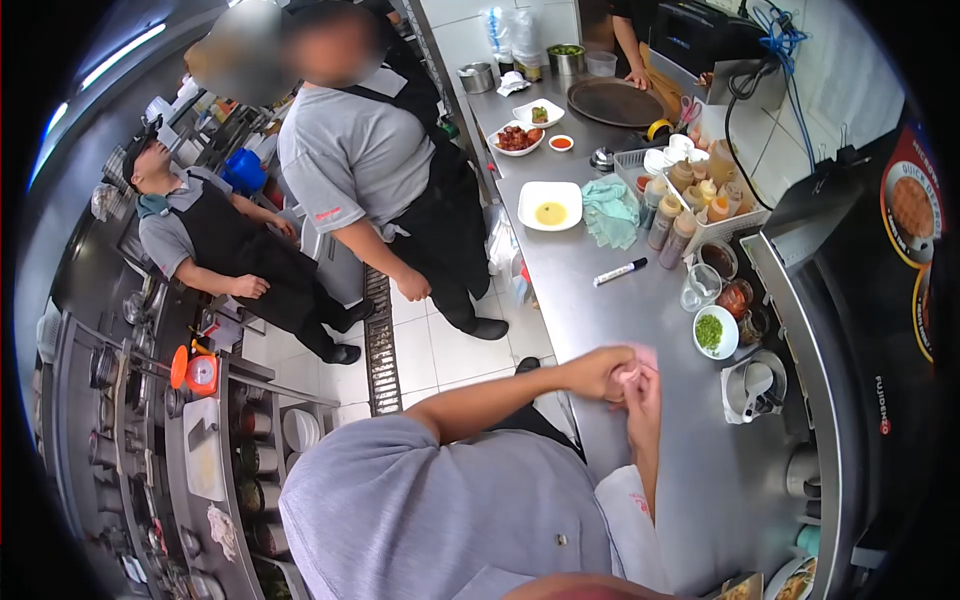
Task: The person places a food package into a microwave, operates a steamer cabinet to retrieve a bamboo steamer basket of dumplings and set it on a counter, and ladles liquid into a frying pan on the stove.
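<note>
My left hand (pixel 600 373) and my right hand (pixel 643 398) meet over the front edge of the steel counter (pixel 690 460). Both are closed, with the fingers pressed together. A blurred pinkish patch shows at the fingertips, and I cannot tell whether it is a held thing or part of a finger. To the right of my hands is a white bowl of chopped green herbs (pixel 714 332). A marker pen (pixel 620 271) lies farther up the counter. Beyond it stand a white square plate with yellow sauce (pixel 550 206) and a crumpled green cloth (pixel 610 212).
Sauce bottles (pixel 678 238) crowd a white basket at the right. A metal pot with utensils (pixel 755 386) stands near the right edge. Farther back are a bowl of red-brown food (pixel 517 139) and a round dark tray (pixel 615 102). Two co-workers (pixel 365 160) stand at the left.
</note>
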`<state>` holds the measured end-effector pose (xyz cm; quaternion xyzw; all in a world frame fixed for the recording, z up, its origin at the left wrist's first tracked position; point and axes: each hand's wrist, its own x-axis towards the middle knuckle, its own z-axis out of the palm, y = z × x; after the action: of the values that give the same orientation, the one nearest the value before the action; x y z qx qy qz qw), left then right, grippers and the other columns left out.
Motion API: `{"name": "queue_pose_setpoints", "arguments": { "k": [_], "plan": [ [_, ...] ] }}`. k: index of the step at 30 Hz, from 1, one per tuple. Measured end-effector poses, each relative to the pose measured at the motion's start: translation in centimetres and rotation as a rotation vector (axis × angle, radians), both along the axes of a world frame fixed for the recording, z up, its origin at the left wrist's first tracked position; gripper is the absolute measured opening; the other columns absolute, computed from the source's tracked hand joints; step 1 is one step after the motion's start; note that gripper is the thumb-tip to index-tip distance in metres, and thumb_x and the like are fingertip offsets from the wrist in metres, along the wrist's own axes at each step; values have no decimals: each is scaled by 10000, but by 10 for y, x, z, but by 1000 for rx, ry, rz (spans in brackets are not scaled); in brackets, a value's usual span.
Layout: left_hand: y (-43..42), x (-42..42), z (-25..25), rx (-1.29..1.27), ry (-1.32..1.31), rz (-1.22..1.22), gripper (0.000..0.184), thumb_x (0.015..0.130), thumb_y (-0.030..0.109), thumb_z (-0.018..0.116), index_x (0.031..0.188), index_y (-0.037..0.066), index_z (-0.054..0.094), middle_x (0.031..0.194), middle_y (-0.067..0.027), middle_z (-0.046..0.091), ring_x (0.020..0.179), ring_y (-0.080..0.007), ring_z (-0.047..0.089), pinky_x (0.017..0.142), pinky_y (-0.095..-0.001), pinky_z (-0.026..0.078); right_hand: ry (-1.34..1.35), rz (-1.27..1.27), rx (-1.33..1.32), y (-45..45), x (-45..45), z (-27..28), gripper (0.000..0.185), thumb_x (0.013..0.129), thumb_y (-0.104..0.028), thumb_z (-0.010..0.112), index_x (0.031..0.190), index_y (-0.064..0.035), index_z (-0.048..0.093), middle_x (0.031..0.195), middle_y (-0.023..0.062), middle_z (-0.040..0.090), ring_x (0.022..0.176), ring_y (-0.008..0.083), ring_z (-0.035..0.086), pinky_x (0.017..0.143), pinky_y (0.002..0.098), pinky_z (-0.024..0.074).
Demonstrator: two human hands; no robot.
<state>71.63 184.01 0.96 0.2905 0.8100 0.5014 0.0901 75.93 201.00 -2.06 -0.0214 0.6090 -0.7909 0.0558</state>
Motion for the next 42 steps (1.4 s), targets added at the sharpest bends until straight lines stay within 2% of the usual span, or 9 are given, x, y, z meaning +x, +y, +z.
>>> {"name": "queue_pose_setpoints", "arguments": {
  "k": [2, 3, 5, 12, 25, 29, 33, 37, 42],
  "plan": [
    [4, 23, -26, 235, -153, 164, 297, 756, 154, 726, 959, 51, 535, 893, -94, 602, 826, -169, 586, 699, -313, 468, 41, 150, -37, -8, -14, -44, 284, 944, -135, 579, 1167, -15, 450, 972, 89, 605, 747, 115, 593, 596, 228, 493],
    [-1, 31, -36, 236, -153, 170, 297, 756, 154, 726, 959, 51, 535, 893, -94, 602, 826, -169, 586, 699, -313, 468, -27, 211, -57, -6, -11, -48, 248, 934, -104, 583, 1137, -23, 466, 961, 84, 608, 756, 111, 595, 592, 219, 497],
    [-14, 36, -45, 28, -145, 147, 310, 784, 147, 715, 987, 37, 509, 875, -104, 609, 808, -173, 590, 694, -318, 471, -16, 225, -81, -9, -3, -57, 246, 929, -88, 583, 1137, -24, 470, 958, 77, 605, 758, 109, 595, 585, 221, 502],
    [-11, 41, -50, -59, -232, 228, 334, 771, 215, 733, 962, 49, 515, 816, -108, 612, 743, -202, 588, 686, -334, 467, -1, 211, -73, -13, 4, -57, 263, 918, -25, 560, 1168, -31, 480, 998, 59, 586, 821, 110, 592, 593, 213, 517],
    [-15, 47, -57, -12, -141, 251, 359, 777, 244, 729, 1008, 43, 541, 837, -104, 600, 725, -190, 573, 658, -325, 466, 51, 166, -22, -17, 7, -55, 245, 913, -10, 565, 1150, -14, 505, 1023, 54, 579, 846, 98, 588, 614, 213, 523],
    [-15, 47, -60, -48, -72, 274, 386, 762, 291, 727, 1008, 48, 553, 816, -119, 604, 705, -227, 594, 651, -340, 474, 95, 167, 65, -15, 5, -52, 248, 907, -12, 570, 1148, 2, 515, 1040, 58, 576, 833, 98, 584, 605, 224, 528],
    [-14, 49, -62, -128, 10, 317, 404, 734, 320, 710, 983, 58, 530, 856, -154, 620, 740, -315, 619, 659, -388, 483, 123, 140, 150, -16, 3, -56, 254, 895, -33, 593, 1138, 8, 534, 1082, 82, 588, 918, 137, 580, 762, 268, 511],
    [-11, 52, -63, -136, 80, 333, 422, 717, 321, 707, 995, 59, 528, 874, -160, 623, 763, -345, 620, 666, -412, 485, 121, 140, 201, -13, 3, -60, 264, 886, -68, 611, 1130, 11, 548, 1101, 113, 598, 1009, 180, 566, 900, 306, 449],
    [-9, 50, -60, -213, 130, 342, 419, 719, 317, 685, 1007, 60, 523, 893, -168, 621, 799, -379, 613, 692, -441, 489, 238, 126, 255, -13, 1, -60, 256, 890, -60, 598, 1129, 14, 540, 1107, 97, 577, 998, 165, 555, 877, 291, 456]
  ]
}}
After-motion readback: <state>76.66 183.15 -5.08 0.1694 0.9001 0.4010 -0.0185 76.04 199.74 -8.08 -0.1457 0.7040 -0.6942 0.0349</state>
